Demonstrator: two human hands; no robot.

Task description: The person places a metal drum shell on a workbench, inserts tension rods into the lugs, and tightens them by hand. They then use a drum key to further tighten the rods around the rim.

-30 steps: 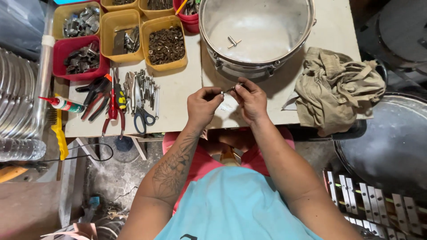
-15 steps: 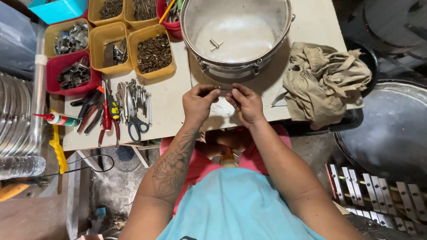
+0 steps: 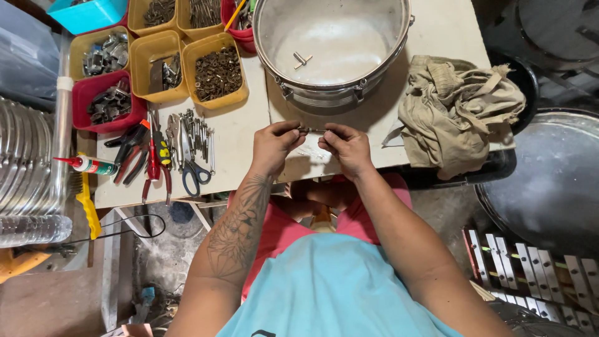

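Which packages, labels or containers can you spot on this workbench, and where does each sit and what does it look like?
Glue tube: left table edge, lying flat, red nozzle, white-and-green label.
Yellow bins: upper left, rectangular, holding small metal parts.
Red bin: beside them, rectangular.
Blue bin: top left corner.
Clear plastic bottle: far left, lying down.

It was a workshop; bins of screws (image 3: pixel 216 73) and metal parts (image 3: pixel 107 103) crowded the worktable (image 3: pixel 240 143); pliers (image 3: pixel 132 150), scissors (image 3: pixel 194 175) and a metal drum (image 3: pixel 331 50) lay there.
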